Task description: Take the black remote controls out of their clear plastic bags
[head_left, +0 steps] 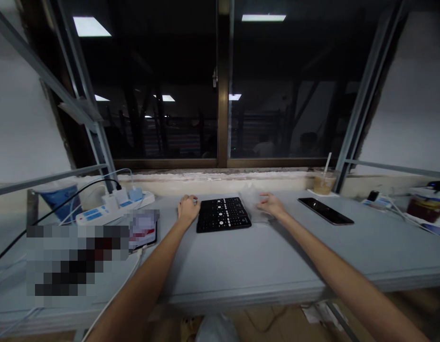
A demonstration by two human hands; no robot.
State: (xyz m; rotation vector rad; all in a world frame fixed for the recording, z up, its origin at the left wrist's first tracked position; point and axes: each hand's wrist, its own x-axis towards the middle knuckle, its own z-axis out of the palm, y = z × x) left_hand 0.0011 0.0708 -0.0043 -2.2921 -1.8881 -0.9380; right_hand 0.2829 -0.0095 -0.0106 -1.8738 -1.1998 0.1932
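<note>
A black flat panel (224,214), like a small keyboard with rows of white symbols and a few white round marks, lies on the grey table in front of me. At its left edge rests my left hand (189,207), fingers loosely bent on the tabletop and holding nothing that I can see. My right hand (272,205) is just right of the panel, its fingers at a crumpled clear plastic bag (252,202). The bag is blurred and touches the panel's right side; the fingers seem to hold its right edge.
A dark phone (325,211) lies to the right, with an iced drink cup (323,182) behind it. At left are a white power strip (115,209) with plugs, a blue cup (59,199), a lit phone (145,230) on a cable, and a pixelated patch. A window closes the back.
</note>
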